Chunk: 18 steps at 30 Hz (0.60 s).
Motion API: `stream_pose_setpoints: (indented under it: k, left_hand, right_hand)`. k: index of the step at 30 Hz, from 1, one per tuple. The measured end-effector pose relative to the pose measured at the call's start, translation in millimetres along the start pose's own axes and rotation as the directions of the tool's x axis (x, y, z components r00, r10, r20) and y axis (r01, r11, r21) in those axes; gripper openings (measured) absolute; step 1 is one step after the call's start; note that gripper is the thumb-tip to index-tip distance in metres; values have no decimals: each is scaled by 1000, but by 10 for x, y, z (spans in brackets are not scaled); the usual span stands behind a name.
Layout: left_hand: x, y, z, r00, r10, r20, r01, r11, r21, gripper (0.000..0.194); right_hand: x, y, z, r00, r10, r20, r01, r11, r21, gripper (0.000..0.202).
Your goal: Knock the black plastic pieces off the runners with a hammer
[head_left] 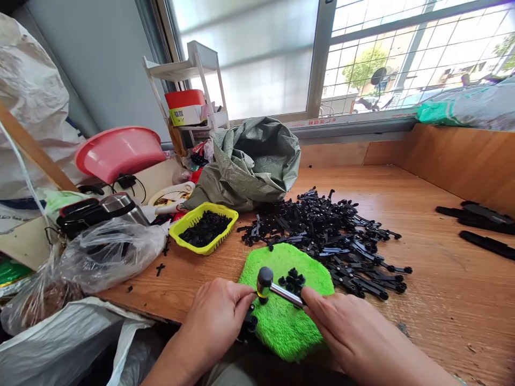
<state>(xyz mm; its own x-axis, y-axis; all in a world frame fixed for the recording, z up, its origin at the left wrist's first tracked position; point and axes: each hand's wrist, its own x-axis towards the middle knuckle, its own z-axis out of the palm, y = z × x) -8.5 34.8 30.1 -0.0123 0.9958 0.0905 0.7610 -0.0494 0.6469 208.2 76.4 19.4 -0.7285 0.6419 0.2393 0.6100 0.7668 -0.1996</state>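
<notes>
My right hand (341, 321) grips the metal handle of a small mallet (264, 279) with a black top and a yellow lower face. The mallet's head is over the left part of a bright green fuzzy cloth pad (289, 332), directly above a small round black piece (263, 301). Close beside the head, my left hand (219, 311) is closed, its thumb and forefinger pinching a black plastic part (251, 320) that my fingers partly hide. A little cluster of black knobbed pieces (293, 280) lies on the pad between the mallet and my right hand.
Beyond the pad spreads a heap of black plastic arms (322, 225). A yellow basket (205, 250) of small black pieces sits left of it, before a grey-green woven sack (257, 182). Black straps (478, 217) lie right; a clear plastic bag (116, 252) and pink basin (120, 153) are left.
</notes>
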Motion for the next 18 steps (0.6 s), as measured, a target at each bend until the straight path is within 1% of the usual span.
stream_pose_setpoints:
  k: [2, 3, 4, 7, 11, 14, 15, 16, 17, 18]
  left_hand:
    - [-2, -6, 6, 1000, -7, -12, 7, 1000, -11, 22]
    - [-3, -9, 7, 1000, -8, -15, 8, 1000, -11, 22]
    - [-4, -10, 7, 1000, -7, -14, 7, 1000, -8, 22]
    - [-6, -12, 5, 1000, 1, 15, -1, 1000, 13, 24]
    - [-10, -21, 10, 1000, 6, 9, -6, 1000, -30, 24]
    - [-7, -60, 1, 999, 0, 46, 5, 994, -105, 28]
    - [-4, -84, -6, 998, -10, 68, 20, 990, -141, 31]
    - [2, -113, -14, 996, -30, 80, 45, 979, -198, 34]
    - [10, -146, -21, 995, -64, 81, 85, 957, -279, 35]
    - [20, -180, -27, 991, -112, 71, 131, 914, -384, 34]
  right_hand:
    - [11, -16, -1, 996, 14, -86, -9, 998, 60, 21]
    - [14, -23, -1, 994, 25, -105, -18, 998, 67, 22]
    - [14, -29, 0, 995, 32, -96, -27, 998, 56, 22]
    - [2, -40, 2, 1000, 4, 18, -4, 999, -45, 19]
    - [-18, -62, 11, 999, 33, -22, -33, 999, -16, 20]
    - [-46, -63, 31, 999, 53, 6, -52, 998, -31, 20]
    - [-65, -52, 32, 998, 55, -8, -55, 998, -30, 22]
    - [-92, -36, 26, 996, 66, -56, -67, 998, -7, 27]
    - [-125, -12, 13, 989, 79, -125, -76, 997, 32, 33]
    - [-164, 18, -5, 976, 96, -196, -81, 993, 84, 38]
